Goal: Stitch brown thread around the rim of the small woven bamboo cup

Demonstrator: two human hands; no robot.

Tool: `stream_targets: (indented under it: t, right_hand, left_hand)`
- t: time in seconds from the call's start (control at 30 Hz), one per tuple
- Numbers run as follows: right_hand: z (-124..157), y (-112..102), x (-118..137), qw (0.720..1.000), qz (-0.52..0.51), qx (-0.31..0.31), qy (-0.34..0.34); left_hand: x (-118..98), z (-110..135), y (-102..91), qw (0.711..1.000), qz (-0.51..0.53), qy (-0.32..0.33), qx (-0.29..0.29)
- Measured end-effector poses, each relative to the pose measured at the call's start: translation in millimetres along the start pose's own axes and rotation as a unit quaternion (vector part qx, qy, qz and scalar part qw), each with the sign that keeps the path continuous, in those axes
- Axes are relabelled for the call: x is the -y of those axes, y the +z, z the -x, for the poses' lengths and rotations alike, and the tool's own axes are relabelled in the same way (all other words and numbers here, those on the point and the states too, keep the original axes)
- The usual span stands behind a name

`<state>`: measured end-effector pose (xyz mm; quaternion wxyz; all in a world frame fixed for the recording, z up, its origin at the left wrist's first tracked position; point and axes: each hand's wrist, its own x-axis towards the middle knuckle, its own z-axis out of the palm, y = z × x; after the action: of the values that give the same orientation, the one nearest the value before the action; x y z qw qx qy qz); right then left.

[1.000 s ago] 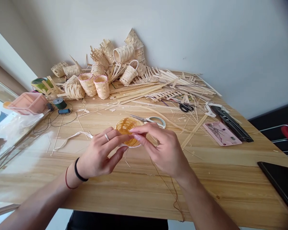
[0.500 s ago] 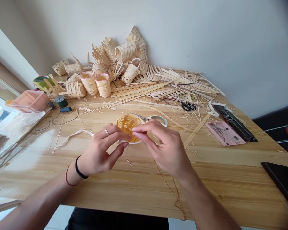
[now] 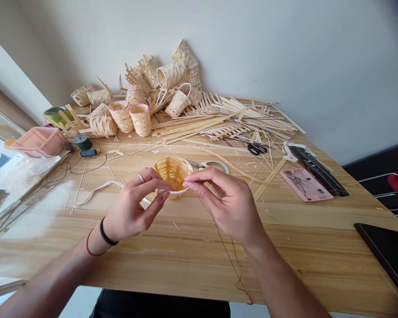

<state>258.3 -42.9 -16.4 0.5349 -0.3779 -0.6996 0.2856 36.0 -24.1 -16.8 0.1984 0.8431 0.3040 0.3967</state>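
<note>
A small yellow-brown woven basket point(image 3: 167, 168) with a white band around its rim lies tilted, its mouth toward me. My left hand point(image 3: 141, 201) is closed on the near left of that rim, thumb against fingers. At the right side of the rim, my right hand point(image 3: 223, 198) pinches thumb and forefinger together; whatever is between the tips is too small to make out. Brown thread point(image 3: 226, 247) runs from beneath the right fingers down past the table's front edge in a loose loop. Behind the right hand lie scissors with pale handles point(image 3: 217, 165), partly hidden.
Several woven baskets point(image 3: 141, 119) are heaped at the back beside loose bamboo strips point(image 3: 248, 112). Black scissors point(image 3: 257, 149), a pink tray point(image 3: 307, 184) and a black-handled tool point(image 3: 320, 172) lie right. Thread spools point(image 3: 82, 141) and a pink bin point(image 3: 38, 141) stand left.
The basket has turned and shifted slightly left, showing more of its inner wall. Both hands moved a little left with it, the fingers still pinched. The whole view shifted slightly.
</note>
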Motion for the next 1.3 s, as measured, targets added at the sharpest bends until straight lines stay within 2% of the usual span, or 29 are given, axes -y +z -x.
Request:
stream_targets:
  t: [0.1,0.2,0.37,0.53,0.63,0.8,1.0,1.13,1.3]
  right_hand:
    - [0,-2,2,0.99,-0.117,0.031,0.075]
    - [-1,-5,3,0.974,-0.184,0.054,0.117]
    - [-3,-7,4,0.969,-0.205,0.059,0.122]
    - [-2,-7,6,0.974,-0.175,0.087,0.119]
    - [2,-3,7,0.986,-0.101,0.104,0.083]
    - [7,12,5,0.996,0.019,0.078,-0.039]
    - [9,21,5,0.994,0.049,0.071,-0.072]
    - [8,20,4,0.993,0.048,0.066,-0.087]
    - [9,17,3,0.991,0.048,0.07,-0.099]
  left_hand:
    - [-1,0,-0.9,1.0,0.017,-0.008,0.004]
    - [-1,-1,-2.0,0.998,0.049,-0.037,0.008]
    - [-1,-2,-3.4,0.994,0.088,-0.067,0.008]
    - [0,-1,-2.1,0.992,0.096,-0.079,0.006]
    - [-1,-1,-0.8,0.994,0.087,-0.062,0.002]
    - [-4,-1,1.5,0.998,0.054,-0.034,-0.013]
    - [-3,-1,2.6,0.999,0.029,-0.009,-0.014]
    - [-3,-1,3.3,0.999,0.024,-0.015,-0.019]
    - [-2,-1,4.9,0.999,0.004,0.009,-0.035]
